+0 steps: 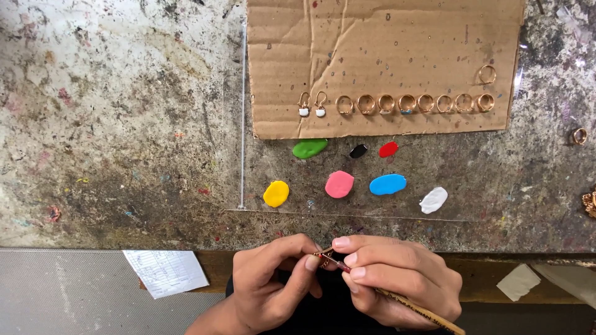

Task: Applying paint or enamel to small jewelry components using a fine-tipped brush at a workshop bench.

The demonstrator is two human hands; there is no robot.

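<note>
Head view: left hand (273,282) pinching small gold-coloured metal ring (325,259), right hand (397,279) gripping thin wooden-handled paintbrush (410,305); probably light, rigid, slippery, best pinched by its band.

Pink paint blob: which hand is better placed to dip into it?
Probably the right hand: it holds the brush. The left hand pinches a small ring. The pink paint blob lies just ahead on the clear sheet.
</note>
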